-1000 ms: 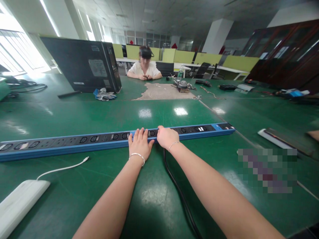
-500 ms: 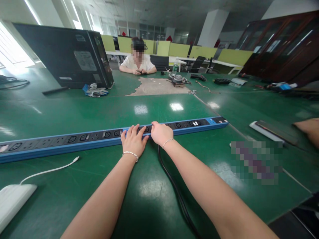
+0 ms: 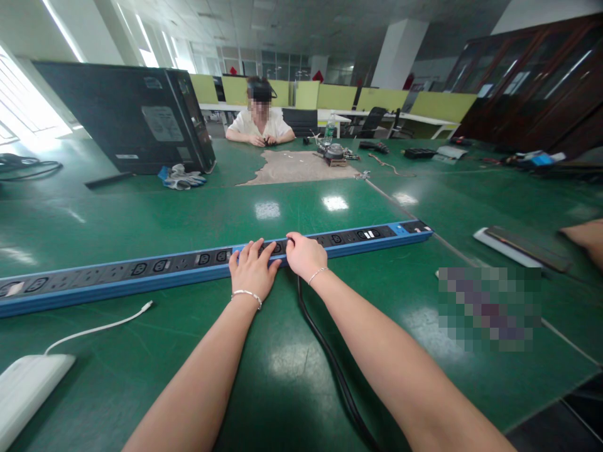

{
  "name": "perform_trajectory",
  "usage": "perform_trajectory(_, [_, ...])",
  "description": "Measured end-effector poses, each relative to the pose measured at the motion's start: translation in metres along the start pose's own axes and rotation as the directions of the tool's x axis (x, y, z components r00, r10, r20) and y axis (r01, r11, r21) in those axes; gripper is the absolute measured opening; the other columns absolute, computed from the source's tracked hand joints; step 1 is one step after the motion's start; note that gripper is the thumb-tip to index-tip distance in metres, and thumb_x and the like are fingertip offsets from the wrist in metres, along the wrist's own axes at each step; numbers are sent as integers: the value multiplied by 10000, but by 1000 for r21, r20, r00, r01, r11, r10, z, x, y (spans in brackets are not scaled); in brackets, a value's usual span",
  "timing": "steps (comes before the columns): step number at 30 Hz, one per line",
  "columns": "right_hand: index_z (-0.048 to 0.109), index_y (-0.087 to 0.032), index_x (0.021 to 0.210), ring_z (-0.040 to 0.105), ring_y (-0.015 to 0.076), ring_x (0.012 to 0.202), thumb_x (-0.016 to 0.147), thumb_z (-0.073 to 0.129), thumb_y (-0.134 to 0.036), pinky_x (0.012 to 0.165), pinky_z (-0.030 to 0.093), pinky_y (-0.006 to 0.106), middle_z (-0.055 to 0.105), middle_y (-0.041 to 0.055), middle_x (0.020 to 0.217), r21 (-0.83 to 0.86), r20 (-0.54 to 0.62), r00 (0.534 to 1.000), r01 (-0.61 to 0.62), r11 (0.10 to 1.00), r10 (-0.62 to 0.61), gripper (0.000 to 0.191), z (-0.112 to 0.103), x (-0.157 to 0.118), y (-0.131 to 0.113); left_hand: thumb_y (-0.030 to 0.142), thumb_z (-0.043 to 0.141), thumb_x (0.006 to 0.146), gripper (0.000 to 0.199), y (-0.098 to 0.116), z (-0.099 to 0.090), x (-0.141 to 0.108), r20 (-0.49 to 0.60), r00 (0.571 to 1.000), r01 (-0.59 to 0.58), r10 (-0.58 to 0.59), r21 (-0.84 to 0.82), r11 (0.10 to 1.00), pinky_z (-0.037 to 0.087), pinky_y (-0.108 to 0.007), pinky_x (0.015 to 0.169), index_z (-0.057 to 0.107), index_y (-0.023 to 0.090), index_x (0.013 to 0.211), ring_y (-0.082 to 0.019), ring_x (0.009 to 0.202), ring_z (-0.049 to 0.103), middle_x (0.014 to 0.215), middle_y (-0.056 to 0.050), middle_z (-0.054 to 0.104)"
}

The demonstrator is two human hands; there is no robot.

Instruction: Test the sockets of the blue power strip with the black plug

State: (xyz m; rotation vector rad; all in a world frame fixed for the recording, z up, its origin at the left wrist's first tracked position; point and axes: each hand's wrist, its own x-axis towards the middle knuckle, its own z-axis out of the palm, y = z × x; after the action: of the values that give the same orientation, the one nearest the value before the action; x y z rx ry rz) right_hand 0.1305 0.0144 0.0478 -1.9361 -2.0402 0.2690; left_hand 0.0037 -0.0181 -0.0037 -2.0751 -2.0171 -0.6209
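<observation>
A long blue power strip (image 3: 169,280) with black sockets on top lies across the green table, slightly slanted. My left hand (image 3: 253,267) rests on its middle, fingers spread over the sockets and thumb along the near side. Just to the right, my right hand (image 3: 305,257) is closed over the strip, around the end of a black power cord (image 3: 325,342). The cord runs from under that hand toward me. Its plug is hidden in the fingers, so I cannot tell whether it sits in a socket.
A black computer case (image 3: 141,119) stands at the back left, with work gloves (image 3: 181,177) beside it. Across the green table (image 3: 188,213) sits a person (image 3: 259,122). A white device with a cable (image 3: 35,389) lies front left; a dark phone-like slab (image 3: 525,247) lies right.
Both hands keep their places on the power strip. The view has shifted slightly; otherwise little differs.
</observation>
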Motion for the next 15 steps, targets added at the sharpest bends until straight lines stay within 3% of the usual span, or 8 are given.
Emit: perform_trajectory(15, [605, -326, 1174, 652, 218, 933, 894, 372, -341, 834, 467, 332, 703, 33, 1013, 45, -34, 999, -19, 999, 21, 364, 5, -1, 2, 450, 439, 873, 427, 0, 1, -1, -2, 1000, 4, -4, -27, 1000, 227, -488, 1063, 523, 332, 1275, -261, 1283, 396, 1391, -39, 486])
